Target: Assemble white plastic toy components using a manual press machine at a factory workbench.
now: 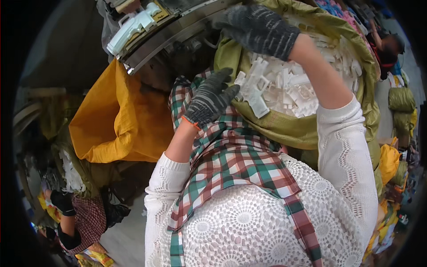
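Note:
My left hand (212,99), in a dark grey knitted glove, is at the near left rim of a large olive woven sack (271,127). A white plastic toy gun (254,91) sits tilted at its fingertips, one end between thumb and forefinger, over the sack's edge. White plastic pieces (296,86) of similar kind fill the sack. My right hand (260,31), gloved alike, reaches across the sack's far side toward the metal-edged bench; motion smears its fingers, and whether they hold anything cannot be made out. Another white toy gun (133,29) lies on the bench at the far left.
The metal bench edge (173,33) runs along the far side. An orange-yellow sack (104,118) hangs open below it on the left. Other people are nearby: a gloved hand (62,202) at lower left and a person (388,51) at far right, among more sacks (401,100).

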A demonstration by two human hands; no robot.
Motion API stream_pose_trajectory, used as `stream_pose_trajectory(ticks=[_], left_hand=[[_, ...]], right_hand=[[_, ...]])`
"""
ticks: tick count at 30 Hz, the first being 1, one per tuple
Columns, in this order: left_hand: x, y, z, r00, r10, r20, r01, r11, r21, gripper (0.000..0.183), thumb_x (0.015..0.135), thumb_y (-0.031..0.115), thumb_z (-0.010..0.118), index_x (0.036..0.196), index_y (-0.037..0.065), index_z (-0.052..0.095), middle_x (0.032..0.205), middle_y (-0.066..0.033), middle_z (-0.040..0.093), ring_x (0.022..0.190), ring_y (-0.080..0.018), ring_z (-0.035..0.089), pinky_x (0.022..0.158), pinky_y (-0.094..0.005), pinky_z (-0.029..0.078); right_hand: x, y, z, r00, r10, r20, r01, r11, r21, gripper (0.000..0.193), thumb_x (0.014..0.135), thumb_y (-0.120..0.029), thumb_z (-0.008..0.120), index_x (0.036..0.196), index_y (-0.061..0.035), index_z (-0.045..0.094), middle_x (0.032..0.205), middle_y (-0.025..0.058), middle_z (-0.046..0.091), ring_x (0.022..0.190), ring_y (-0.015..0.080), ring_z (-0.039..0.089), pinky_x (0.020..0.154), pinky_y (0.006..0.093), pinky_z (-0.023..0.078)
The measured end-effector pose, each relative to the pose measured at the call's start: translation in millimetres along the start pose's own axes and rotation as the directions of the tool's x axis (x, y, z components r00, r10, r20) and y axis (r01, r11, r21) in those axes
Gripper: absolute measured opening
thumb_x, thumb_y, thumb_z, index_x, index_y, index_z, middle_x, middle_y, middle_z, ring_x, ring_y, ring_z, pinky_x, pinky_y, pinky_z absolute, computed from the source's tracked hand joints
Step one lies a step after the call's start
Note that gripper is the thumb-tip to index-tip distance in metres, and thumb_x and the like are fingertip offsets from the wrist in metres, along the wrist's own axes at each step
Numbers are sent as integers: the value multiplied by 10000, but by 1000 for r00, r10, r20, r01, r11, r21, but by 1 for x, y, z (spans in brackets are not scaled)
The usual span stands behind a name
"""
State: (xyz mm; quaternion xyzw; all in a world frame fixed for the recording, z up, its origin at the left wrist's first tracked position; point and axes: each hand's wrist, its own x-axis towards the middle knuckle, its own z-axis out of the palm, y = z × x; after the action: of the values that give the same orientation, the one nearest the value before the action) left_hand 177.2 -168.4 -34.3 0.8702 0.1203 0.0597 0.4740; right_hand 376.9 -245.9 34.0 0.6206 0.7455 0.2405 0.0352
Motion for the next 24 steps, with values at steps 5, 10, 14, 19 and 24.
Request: stream_pose_trajectory(ticks=[5,10,14,19,24], left_hand=[[-5,-51,24,974,-194,114,225,842,-490,433,821,171,643,1194,-5,511,1156,-128,555,1044,-176,527,889,-264,421],[-14,-50,26,979,-144,147,182,939,-291,430,857,211,594,1212,-9,493,1178,-149,540,1087,-217,506,927,-306,398],[-20,-53,18,979,-147,138,184,931,-314,451,852,268,593,1201,-3,504,1193,-174,533,1101,-245,513,937,-315,395],[-19,-33,0,990,-143,16,144,977,-158,566,835,235,633,1302,18,400,1325,-130,405,1198,-230,411,991,-330,352],[-11,27,-40,993,-72,97,103,925,-365,620,752,223,705,1265,19,423,1196,-172,528,1109,-259,509,927,-343,406]], right_hand=[[-40,-5,27,830,330,450,-537,692,483,516,719,-314,675,1178,-134,524,1059,137,610,987,305,582,846,379,460],[-63,-34,99,790,-112,603,-356,717,599,699,671,-340,710,1274,-112,438,1133,186,559,1012,330,550,856,397,444],[-54,-63,106,685,-283,671,-231,789,569,720,555,-224,707,1227,-115,474,969,178,618,887,367,582,762,402,475],[-51,-33,37,890,-41,454,-265,764,589,336,612,-131,680,939,-76,621,893,150,602,880,323,576,729,420,460],[0,-48,-49,959,199,-202,-43,805,591,300,641,-41,645,940,-38,620,954,150,601,928,347,564,809,411,463]])
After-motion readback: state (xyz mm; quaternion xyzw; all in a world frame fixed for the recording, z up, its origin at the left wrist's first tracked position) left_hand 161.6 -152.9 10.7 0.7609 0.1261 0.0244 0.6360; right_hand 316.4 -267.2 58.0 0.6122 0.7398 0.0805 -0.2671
